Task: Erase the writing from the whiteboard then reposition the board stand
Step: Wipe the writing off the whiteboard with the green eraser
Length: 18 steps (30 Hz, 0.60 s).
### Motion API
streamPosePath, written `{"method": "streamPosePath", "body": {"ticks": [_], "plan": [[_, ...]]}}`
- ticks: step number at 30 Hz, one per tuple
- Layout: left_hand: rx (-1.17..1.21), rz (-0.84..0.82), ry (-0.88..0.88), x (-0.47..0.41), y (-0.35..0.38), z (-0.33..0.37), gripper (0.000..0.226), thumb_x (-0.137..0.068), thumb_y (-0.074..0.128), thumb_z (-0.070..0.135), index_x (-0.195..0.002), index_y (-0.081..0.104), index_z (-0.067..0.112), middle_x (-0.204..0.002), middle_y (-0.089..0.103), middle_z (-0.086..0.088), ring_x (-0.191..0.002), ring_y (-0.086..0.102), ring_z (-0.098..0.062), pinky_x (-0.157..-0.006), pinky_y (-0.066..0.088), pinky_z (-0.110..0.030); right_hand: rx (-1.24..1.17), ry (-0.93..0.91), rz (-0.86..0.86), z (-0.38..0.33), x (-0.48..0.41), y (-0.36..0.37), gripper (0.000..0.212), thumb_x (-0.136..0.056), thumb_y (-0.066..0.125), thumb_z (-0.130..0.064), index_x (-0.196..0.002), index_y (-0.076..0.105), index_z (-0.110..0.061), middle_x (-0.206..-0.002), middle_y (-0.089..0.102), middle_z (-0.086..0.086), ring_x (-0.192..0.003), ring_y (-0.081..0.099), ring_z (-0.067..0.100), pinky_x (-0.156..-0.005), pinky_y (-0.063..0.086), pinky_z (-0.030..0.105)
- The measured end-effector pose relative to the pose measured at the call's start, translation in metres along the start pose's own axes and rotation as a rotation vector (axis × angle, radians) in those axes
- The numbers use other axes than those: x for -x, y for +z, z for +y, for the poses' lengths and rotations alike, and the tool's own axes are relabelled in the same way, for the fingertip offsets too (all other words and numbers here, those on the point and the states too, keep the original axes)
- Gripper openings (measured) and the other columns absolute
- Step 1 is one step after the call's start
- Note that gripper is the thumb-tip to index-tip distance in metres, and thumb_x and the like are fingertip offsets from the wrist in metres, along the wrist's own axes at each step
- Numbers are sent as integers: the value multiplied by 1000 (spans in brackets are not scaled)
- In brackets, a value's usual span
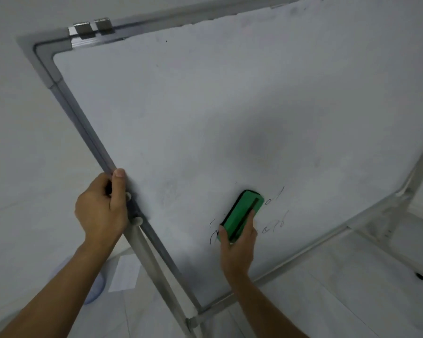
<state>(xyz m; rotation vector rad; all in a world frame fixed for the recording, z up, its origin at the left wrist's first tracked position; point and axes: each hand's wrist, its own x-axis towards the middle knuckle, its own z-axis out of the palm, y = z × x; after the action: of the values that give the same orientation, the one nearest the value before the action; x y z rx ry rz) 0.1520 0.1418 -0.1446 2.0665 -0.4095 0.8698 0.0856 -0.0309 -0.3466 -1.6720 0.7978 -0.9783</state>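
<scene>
A large whiteboard [205, 113] in a grey frame fills most of the head view, tilted on its metal stand [156, 269]. My left hand [103, 208] grips the board's left frame edge, thumb on the front. My right hand [238, 245] holds a green eraser [242, 213] pressed flat on the lower part of the board. Thin black writing [275, 223] shows to the right of the eraser, and a few strokes show at its left. The rest of the surface looks wiped, with faint grey smudges.
Two metal clips [93, 28] sit on the top frame near the left corner. A sheet of paper [126, 273] and a bluish object [95, 286] lie on the pale tiled floor. A black marker [421, 276] lies at the lower right.
</scene>
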Motion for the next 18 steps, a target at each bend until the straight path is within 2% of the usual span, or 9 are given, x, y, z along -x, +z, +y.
{"method": "streamPosePath", "body": {"ticks": [2, 4, 6, 8, 11, 13, 15, 17, 18], "plan": [[-8, 9, 11, -1, 2, -3, 51, -100, 37, 44, -66, 52, 8, -57, 54, -3, -53, 51, -19, -54, 34, -24, 35, -43, -51, -3, 23, 16, 91, -85, 66, -40, -152, 4, -33, -137, 42, 10, -116, 51, 21, -82, 51, 28], [-18, 20, 21, -3, 2, -5, 53, -99, 36, 45, -66, 52, 6, -57, 54, -8, -53, 50, -24, -54, 33, -25, 123, -9, -276, 15, 74, 29, 99, -86, 62, -43, -144, -18, -46, -138, 38, 9, -115, 49, 20, -85, 52, 28], [-29, 29, 24, -4, 2, -6, 54, -100, 37, 44, -67, 52, 4, -57, 53, -11, -53, 49, -27, -54, 32, -25, 232, 36, -459, 46, 113, 32, 108, -85, 59, -47, -126, -40, -56, -135, 38, 6, -114, 47, 19, -88, 51, 27], [-26, 27, 24, -3, 3, -6, 52, -101, 38, 41, -66, 51, 4, -57, 51, -10, -53, 48, -26, -53, 31, -24, 279, 130, -481, 63, 120, 27, 111, -83, 59, -48, -116, -47, -60, -129, 40, 4, -111, 48, 19, -88, 51, 29], [-36, 33, 33, -2, 4, -6, 50, -101, 39, 38, -66, 49, 6, -55, 48, -6, -51, 45, -18, -52, 30, -23, 126, 109, -370, 28, 99, 28, 102, -83, 58, -49, -138, -27, -54, -131, 39, 3, -109, 48, 16, -84, 52, 30], [-38, 36, 40, -2, 6, -5, 49, -102, 38, 39, -66, 49, 6, -56, 47, -5, -52, 44, -16, -52, 29, -23, 15, 2, -225, 1, 84, 38, 91, -84, 58, -47, -152, -1, -32, -134, 36, -3, -112, 44, 7, -86, 44, 14], [-27, 32, 42, -1, 8, -6, 51, -101, 37, 41, -66, 49, 7, -56, 47, -4, -52, 44, -18, -52, 30, -24, -28, -61, -145, -7, 79, 47, 84, -87, 57, -46, -153, 12, -21, -135, 34, -6, -117, 40, 2, -88, 38, 4], [-5, 20, 43, 0, 9, -8, 52, -100, 36, 44, -65, 48, 9, -55, 47, -3, -51, 45, -21, -52, 32, -27, 15, -6, -174, 10, 88, 51, 86, -87, 57, -46, -153, 5, -26, -138, 36, 2, -118, 41, 9, -89, 45, 18], [1, 16, 44, 0, 8, -9, 52, -100, 36, 45, -64, 47, 10, -54, 47, -2, -51, 45, -20, -52, 32, -27, 29, 103, -213, 21, 94, 49, 91, -86, 59, -43, -152, -2, -30, -137, 38, 7, -114, 45, 15, -87, 49, 27]]}}
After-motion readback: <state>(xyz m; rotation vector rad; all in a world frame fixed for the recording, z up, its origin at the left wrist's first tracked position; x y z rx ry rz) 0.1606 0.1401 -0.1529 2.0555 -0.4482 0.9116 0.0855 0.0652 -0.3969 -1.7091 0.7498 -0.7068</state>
